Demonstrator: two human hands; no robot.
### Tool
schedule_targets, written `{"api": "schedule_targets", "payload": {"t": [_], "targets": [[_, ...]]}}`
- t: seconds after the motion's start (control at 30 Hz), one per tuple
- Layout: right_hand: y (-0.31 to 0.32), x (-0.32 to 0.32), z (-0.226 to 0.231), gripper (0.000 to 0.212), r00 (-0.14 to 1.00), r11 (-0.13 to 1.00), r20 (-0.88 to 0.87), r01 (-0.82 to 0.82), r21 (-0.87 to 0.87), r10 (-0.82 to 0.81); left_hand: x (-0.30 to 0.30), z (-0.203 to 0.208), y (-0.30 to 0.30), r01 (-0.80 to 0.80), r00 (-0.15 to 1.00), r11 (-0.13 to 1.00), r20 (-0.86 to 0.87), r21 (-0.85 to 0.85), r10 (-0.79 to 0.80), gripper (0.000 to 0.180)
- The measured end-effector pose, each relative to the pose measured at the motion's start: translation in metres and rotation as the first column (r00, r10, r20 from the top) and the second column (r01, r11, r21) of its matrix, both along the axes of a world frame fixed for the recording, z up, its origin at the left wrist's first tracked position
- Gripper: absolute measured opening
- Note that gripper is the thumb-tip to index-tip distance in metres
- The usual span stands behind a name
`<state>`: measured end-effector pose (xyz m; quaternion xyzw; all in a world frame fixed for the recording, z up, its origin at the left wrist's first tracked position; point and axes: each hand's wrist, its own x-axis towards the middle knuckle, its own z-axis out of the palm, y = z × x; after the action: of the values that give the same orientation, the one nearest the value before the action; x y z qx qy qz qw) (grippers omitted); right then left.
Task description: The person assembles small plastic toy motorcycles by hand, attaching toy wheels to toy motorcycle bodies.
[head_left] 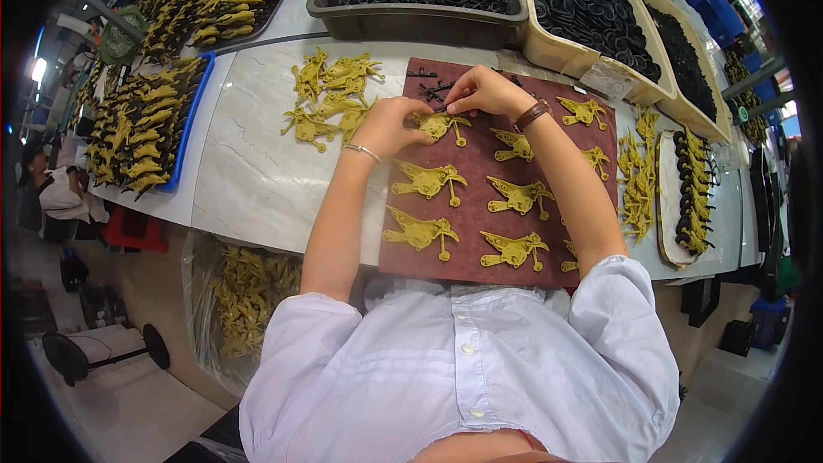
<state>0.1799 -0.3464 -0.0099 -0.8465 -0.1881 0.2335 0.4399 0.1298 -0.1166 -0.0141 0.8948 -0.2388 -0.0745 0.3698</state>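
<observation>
At the far left of a dark red mat (473,216), my left hand (396,124) grips the edge of a flat yellow plastic part (440,125) shaped like a bird, with a small round-ended arm. My right hand (489,94) pinches a small black piece (442,109) against its upper edge; the fingertips partly cover it. Just beyond my fingers lie a few loose black plastic pieces (426,75). More yellow parts of the same shape rest in rows on the mat, such as one yellow part (517,195) nearer my body. My right forearm hides some of them.
A grey bin (420,21) of thin black pieces stands behind the mat. Beside it a cream bin (583,56) holds black rings. Loose yellow parts (330,94) lie left of the mat. Further left is a blue tray (190,120); at right, a white-rimmed tray (664,206).
</observation>
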Motion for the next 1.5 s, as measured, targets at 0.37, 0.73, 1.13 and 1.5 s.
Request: {"api": "schedule_targets", "payload": {"t": [0.37, 0.73, 1.13, 1.5], "targets": [[0.007, 0.005, -0.006, 0.027, 0.986, 0.982, 0.153, 0.087, -0.170, -0.061, 0.008, -0.013, 0.002, 0.021, 1.000, 0.998, 0.012, -0.054, -0.021, 0.043], [0.009, -0.057, 0.039, 0.031, 0.937, 0.883, 0.031, 0.317, 0.346, -0.348, -0.001, 0.009, 0.006, -0.054, 0.941, 0.783, -0.294, -0.619, -0.167, 0.047], [0.040, -0.108, 0.048, 0.020, 0.795, 0.933, 0.517, 0.165, 0.319, -0.317, -0.065, 0.042, -0.020, -0.581, 0.572, 0.037, -0.441, -0.813, -0.692, 0.043], [0.009, -0.095, 0.026, 0.015, 0.904, 0.989, 0.400, -0.137, -0.064, 0.151, -0.092, 0.015, 0.021, 0.065, 0.984, 0.993, 0.171, -0.097, -0.048, 0.046]]}}
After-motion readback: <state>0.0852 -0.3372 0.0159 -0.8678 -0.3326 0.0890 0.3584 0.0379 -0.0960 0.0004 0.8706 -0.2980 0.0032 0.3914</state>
